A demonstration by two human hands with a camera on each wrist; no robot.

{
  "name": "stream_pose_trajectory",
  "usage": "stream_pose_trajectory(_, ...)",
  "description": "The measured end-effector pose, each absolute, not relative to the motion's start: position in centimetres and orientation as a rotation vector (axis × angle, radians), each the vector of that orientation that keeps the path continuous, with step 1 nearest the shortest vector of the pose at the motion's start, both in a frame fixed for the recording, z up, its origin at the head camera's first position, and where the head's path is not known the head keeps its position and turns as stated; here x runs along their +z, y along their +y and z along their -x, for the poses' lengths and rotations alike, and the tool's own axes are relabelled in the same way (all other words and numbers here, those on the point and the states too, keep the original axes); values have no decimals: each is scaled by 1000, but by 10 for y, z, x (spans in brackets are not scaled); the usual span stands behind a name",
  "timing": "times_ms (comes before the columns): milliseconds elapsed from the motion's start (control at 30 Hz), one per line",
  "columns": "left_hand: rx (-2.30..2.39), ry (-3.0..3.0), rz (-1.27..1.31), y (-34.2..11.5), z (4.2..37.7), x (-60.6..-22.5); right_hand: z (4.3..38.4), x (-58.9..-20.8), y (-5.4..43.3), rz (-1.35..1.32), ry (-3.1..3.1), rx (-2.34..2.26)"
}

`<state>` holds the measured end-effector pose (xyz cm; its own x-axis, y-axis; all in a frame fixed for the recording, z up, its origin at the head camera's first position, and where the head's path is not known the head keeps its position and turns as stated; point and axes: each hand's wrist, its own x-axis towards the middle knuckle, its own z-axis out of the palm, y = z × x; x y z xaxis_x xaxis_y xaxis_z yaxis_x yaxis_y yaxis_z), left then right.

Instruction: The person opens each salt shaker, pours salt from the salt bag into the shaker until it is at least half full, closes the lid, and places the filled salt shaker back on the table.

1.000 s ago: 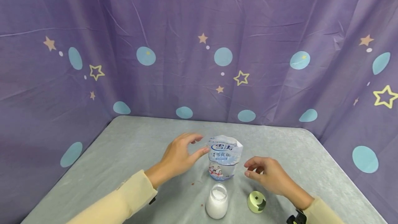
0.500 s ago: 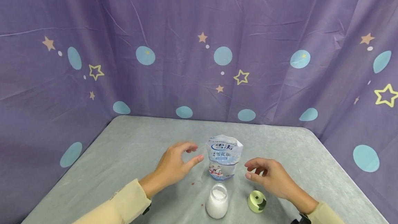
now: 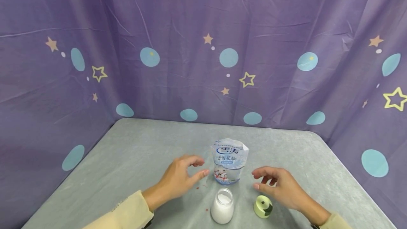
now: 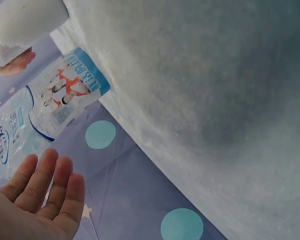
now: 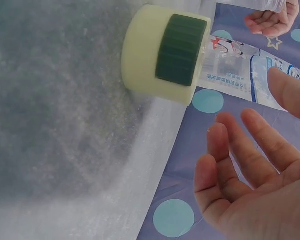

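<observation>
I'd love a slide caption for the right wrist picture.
Right hand, open and empty, near a pale yellow lid on the tabletop, with a printed pouch and the left hand beyond.

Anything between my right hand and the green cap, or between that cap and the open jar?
Nothing visible blocks your right hand from the green cap, and only table lies between the cap and the open jar. The pouch stands behind the jar, off that path.

Left hand (image 3: 178, 176), right hand (image 3: 281, 186) apart, fingers (image 5: 271, 139) loosely curved.
</observation>
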<state>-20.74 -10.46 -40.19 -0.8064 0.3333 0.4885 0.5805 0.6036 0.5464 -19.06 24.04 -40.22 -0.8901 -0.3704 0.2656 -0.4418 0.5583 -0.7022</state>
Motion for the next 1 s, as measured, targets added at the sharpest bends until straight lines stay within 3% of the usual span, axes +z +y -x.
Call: stream_pose_trajectory(1000, -1096, -2594, 822, -107, 193, -416, 173, -423, 267, -814, -2732, 1354)
